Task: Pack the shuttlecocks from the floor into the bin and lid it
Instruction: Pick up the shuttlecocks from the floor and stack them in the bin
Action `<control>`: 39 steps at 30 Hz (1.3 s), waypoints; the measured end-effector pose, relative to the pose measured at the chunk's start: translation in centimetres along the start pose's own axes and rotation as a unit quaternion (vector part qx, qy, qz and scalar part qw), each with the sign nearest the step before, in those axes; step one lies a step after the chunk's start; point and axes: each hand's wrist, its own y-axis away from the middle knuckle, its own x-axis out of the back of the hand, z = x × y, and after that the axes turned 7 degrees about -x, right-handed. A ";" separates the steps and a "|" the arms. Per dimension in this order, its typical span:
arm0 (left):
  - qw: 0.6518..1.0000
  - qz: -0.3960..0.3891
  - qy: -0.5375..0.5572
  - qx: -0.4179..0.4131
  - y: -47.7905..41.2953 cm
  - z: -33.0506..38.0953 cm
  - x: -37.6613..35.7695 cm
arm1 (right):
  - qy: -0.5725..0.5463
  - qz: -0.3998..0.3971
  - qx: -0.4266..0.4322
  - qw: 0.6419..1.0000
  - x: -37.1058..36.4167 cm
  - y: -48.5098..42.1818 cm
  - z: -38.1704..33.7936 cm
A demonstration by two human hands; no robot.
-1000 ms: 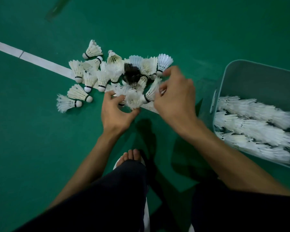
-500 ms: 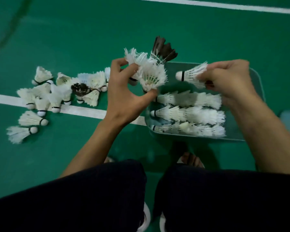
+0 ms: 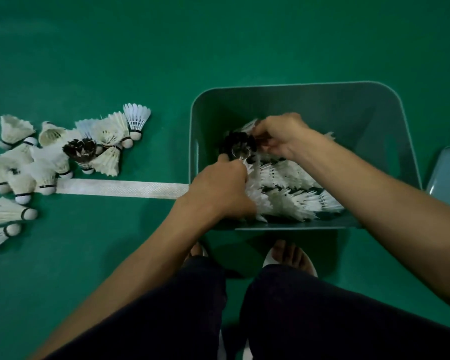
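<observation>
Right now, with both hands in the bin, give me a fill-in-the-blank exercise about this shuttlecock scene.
1. The left hand and right hand are inside the bin, which stands to the ____ of the floor pile.
2. The shuttlecock between the hands has ____ feathers.
3. The floor pile lies partly on a ____ line.
Missing words: right; black; white.
</observation>
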 end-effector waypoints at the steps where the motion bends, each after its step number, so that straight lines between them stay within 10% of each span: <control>1: 1.000 -0.017 0.004 -0.004 0.0 0.1 0.1 | -0.009 -0.014 -0.005 1.000 -0.6 -0.3 0.2; 14: 0.999 0.006 -0.029 -0.013 0.6 0.3 -0.8 | 0.003 0.011 0.032 0.999 -2.1 -0.5 0.7; 23: 0.987 0.079 -0.082 -0.110 1.2 0.9 -0.4 | 0.332 0.059 0.165 0.927 0.1 3.8 0.2; 29: 0.982 0.118 -0.022 -0.148 2.1 0.9 0.0 | 0.130 0.002 0.028 0.991 1.1 4.0 1.5; 39: 0.966 0.133 0.049 -0.218 1.9 2.0 -0.3 | 0.057 -0.052 -0.041 0.996 3.4 4.8 1.6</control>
